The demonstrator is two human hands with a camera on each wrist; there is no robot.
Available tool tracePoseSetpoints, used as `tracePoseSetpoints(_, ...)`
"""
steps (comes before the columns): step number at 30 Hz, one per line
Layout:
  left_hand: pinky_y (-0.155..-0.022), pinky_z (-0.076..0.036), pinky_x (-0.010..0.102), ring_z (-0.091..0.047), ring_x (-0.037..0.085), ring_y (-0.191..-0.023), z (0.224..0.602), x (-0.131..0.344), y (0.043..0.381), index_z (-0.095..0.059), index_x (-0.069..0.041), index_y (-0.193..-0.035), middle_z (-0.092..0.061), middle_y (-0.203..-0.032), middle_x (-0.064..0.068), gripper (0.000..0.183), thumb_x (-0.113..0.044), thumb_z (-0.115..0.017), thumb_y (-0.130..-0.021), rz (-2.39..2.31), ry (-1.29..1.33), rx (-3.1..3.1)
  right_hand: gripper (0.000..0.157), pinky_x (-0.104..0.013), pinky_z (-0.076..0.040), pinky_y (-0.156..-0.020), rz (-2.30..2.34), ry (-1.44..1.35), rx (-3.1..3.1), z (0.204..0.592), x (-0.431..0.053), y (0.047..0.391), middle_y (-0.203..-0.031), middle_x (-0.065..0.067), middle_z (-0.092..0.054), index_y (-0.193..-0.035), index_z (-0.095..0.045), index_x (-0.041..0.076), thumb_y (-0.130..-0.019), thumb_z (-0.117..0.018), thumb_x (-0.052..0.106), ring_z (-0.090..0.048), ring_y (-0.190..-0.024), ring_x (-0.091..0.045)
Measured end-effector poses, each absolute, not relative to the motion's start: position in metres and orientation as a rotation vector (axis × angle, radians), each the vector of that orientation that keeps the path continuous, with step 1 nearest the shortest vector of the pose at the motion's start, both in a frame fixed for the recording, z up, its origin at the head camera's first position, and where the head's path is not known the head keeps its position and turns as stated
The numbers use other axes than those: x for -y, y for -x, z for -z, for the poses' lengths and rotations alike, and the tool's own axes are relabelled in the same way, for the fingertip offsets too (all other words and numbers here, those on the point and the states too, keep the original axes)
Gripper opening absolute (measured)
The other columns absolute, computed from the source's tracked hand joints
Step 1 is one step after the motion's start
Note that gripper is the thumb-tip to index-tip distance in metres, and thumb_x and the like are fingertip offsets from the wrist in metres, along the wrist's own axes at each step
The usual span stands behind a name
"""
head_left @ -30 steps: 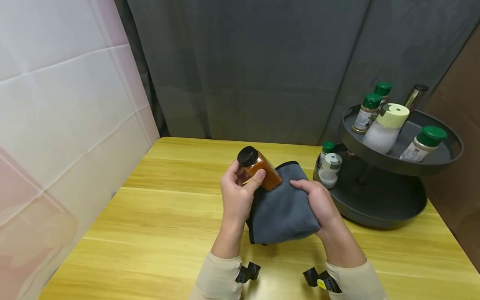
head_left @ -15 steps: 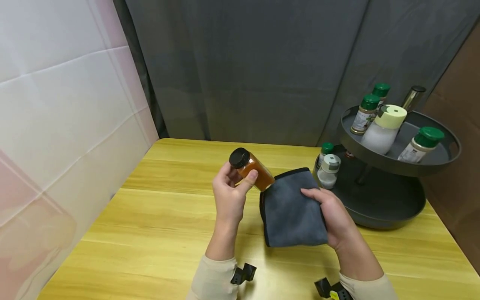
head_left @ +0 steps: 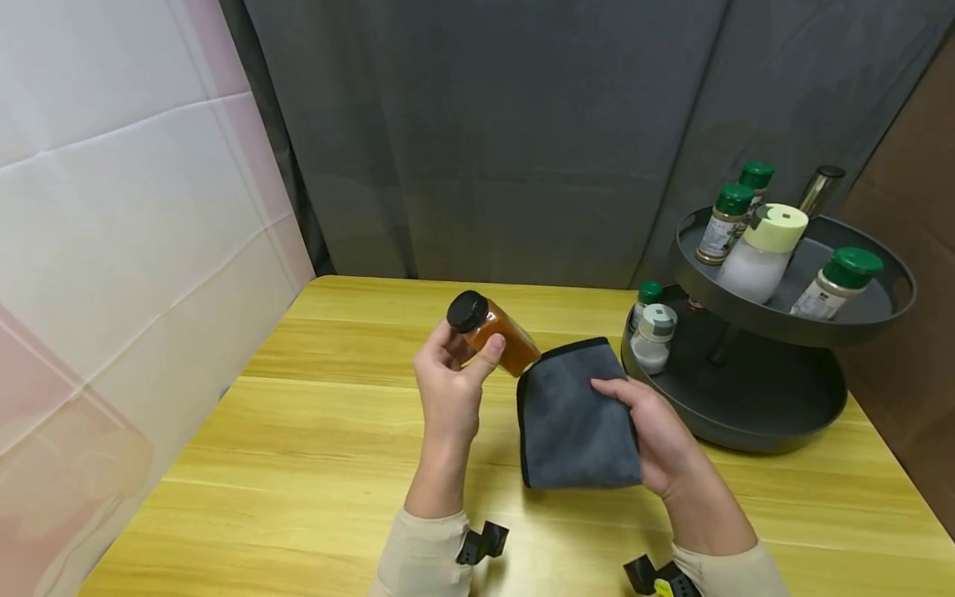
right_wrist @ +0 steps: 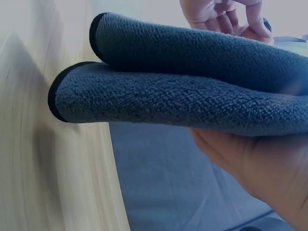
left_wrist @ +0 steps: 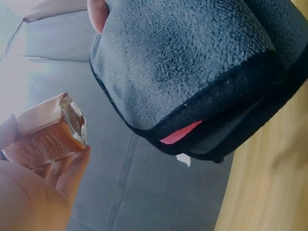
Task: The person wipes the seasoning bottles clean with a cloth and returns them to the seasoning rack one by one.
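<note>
My left hand (head_left: 451,390) grips a spice jar (head_left: 511,342) with a black lid and orange-red contents, tilted with its base down to the right. In the left wrist view, fine print shows on the side of the jar (left_wrist: 45,139). My right hand (head_left: 660,431) holds a folded grey cloth (head_left: 578,423) with black edging, thumb on top and the other fingers underneath. The jar's base is right at the cloth's upper left corner in the head view. In the right wrist view, the thick folds of the cloth (right_wrist: 168,91) hide part of both hands.
A two-tier dark turntable rack (head_left: 753,414) stands at the right. Its upper tier bears green-capped jars (head_left: 836,282) and a yellow-capped shaker (head_left: 761,253). On the lower tier is a grey-capped shaker (head_left: 653,338). A grey curtain (head_left: 485,149) hangs behind the wooden table (head_left: 313,431).
The left hand with the jar has moved left, off the cloth. My right hand has shifted slightly right and down with the cloth, so the two are farther apart.
</note>
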State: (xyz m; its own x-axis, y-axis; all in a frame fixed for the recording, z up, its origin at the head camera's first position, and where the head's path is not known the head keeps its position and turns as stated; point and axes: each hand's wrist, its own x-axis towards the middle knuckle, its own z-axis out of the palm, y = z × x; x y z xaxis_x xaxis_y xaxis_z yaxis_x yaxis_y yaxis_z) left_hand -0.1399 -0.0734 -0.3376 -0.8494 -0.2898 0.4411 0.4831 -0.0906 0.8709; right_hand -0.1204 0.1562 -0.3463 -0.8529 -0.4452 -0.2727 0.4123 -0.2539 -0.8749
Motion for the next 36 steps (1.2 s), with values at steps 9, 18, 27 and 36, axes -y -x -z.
tracePoseSetpoints(9,-0.088,-0.061,0.028,-0.075,0.015,-0.093,0.339,0.075,0.140,-0.072,0.005,-0.120,-0.079,-0.110,0.017,0.033,-0.002,-0.080,-0.089,1.995,0.177,1.693,0.056,-0.033,-0.061,-0.099,2.162,0.019,-1.524,0.344,-0.166,0.116,-0.130,0.003,-0.059,-0.161,-0.022,0.012,-0.114,-0.043,0.035,-0.070,-0.112,-0.012)
tracePoseSetpoints(18,-0.089,-0.063,0.031,-0.078,0.018,-0.099,0.341,0.075,0.140,-0.073,0.000,-0.123,-0.078,-0.114,0.019,0.036,-0.006,-0.082,-0.089,2.019,0.145,1.707,0.051,-0.030,-0.060,-0.098,2.240,-0.008,-1.620,0.343,-0.183,0.117,-0.129,0.008,-0.058,-0.159,-0.026,0.016,-0.116,-0.040,0.037,-0.067,-0.113,-0.009)
tracePoseSetpoints(27,-0.082,-0.065,0.031,-0.079,0.021,-0.101,0.338,0.077,0.140,-0.074,-0.002,-0.124,-0.079,-0.112,0.014,0.036,-0.007,-0.082,-0.090,2.090,0.114,1.640,0.056,-0.030,-0.060,-0.099,2.202,-0.064,-1.568,0.347,-0.169,0.119,-0.132,0.005,-0.057,-0.161,-0.021,0.014,-0.115,-0.043,0.037,-0.068,-0.113,-0.010)
tracePoseSetpoints(36,-0.080,-0.065,0.031,-0.079,0.022,-0.100,0.338,0.077,0.139,-0.075,-0.003,-0.123,-0.079,-0.112,0.013,0.035,-0.007,-0.083,-0.090,2.099,0.118,1.636,0.065,-0.034,-0.059,-0.100,2.122,-0.060,-1.495,0.355,-0.146,0.119,-0.137,-0.004,-0.053,-0.166,-0.014,0.009,-0.114,-0.040,0.040,-0.067,-0.115,-0.015)
